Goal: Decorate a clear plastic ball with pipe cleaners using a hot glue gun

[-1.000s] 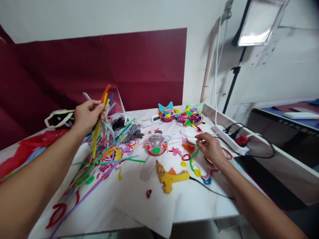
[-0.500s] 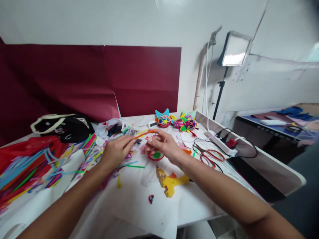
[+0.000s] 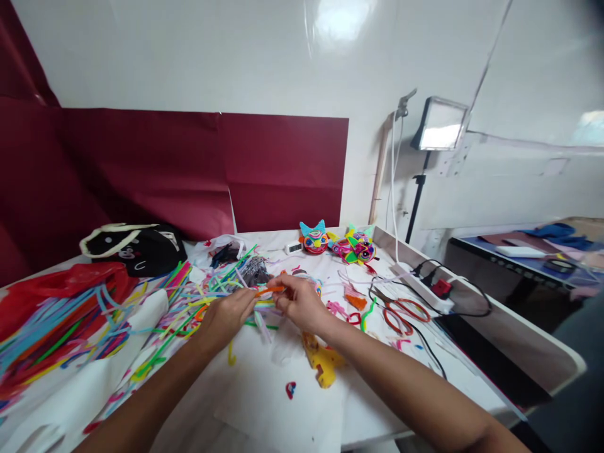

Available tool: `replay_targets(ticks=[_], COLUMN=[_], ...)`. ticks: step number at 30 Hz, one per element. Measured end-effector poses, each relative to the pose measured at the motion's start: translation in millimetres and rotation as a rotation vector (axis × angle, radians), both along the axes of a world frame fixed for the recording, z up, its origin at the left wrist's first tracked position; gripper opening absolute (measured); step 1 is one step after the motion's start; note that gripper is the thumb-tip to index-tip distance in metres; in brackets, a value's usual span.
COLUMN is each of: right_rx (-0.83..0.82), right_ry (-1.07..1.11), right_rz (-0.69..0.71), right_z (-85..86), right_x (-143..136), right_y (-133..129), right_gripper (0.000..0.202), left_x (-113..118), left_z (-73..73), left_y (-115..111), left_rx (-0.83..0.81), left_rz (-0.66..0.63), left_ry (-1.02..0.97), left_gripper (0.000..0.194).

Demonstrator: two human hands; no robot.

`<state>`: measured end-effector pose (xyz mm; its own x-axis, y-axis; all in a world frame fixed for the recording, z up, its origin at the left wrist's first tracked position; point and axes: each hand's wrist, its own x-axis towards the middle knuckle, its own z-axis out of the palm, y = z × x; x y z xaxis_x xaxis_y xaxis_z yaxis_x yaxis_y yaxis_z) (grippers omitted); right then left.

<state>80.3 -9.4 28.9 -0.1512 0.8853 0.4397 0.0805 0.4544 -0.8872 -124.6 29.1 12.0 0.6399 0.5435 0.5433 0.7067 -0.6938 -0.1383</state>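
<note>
An orange pipe cleaner (image 3: pixel 270 290) spans the short gap between my two hands above the table. My left hand (image 3: pixel 230 313) pinches its left end with closed fingers. The fingers of my right hand (image 3: pixel 301 303) are closed on the other end. Below my right wrist lies a yellow glue gun (image 3: pixel 325 366), partly hidden by the forearm. A small red and blue piece (image 3: pixel 290 390) rests nearer to me on the white paper. Behind my right hand, a colourful round piece is mostly covered.
Loose coloured pipe cleaners (image 3: pixel 160 349) and a red bag (image 3: pixel 111 277) crowd the left. Two colourful crafted figures (image 3: pixel 315 239) stand at the back. Red-handled scissors (image 3: pixel 399 318), a power strip (image 3: pixel 427 289) and black cables lie right, beside a raised table edge (image 3: pixel 514 330).
Both hands have come closer together and slightly lower, and the orange pipe cleaner now shows as a shorter, straighter length between them. The camera view has shifted, so the scene sits lower.
</note>
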Motion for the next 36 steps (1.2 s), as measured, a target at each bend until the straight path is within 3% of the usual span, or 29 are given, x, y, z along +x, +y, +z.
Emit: replay_targets(ticks=[6,15,19,28,32,36], right_rx=[0.040,0.039,0.097,0.131,0.128,0.137], right_ry=[-0.125,-0.172,-0.253,-0.310,-0.305,-0.282], right_rz=[0.017,0.001,0.027,0.022,0.039,0.050], right_z=[-10.5,-9.9,-9.2,-3.0,-5.0,-6.6], right_x=[4,9,6,-3,-1,3], right_y=[-1,-1,-10,-26,-32,-38], right_gripper=[0.019,0.024,0.017,0.025,0.025,0.025], left_x=[10,14,15,8,0,-8], left_z=[-5.6,-18.5,-22.1,-32.4,-27.9,-12.7], left_y=[-5,0,-1,12,15,18], left_rx=[-0.011,-0.056,-0.051,-0.072,-0.097,-0.034], left_rz=[-0.007,0.007,0.002,-0.012,-0.020,0.048], left_ry=[-0.016,-0.018,-0.022,0.008,0.055,0.151], left_gripper=[0.035,0.033,0.031,0.029,0.027,0.025])
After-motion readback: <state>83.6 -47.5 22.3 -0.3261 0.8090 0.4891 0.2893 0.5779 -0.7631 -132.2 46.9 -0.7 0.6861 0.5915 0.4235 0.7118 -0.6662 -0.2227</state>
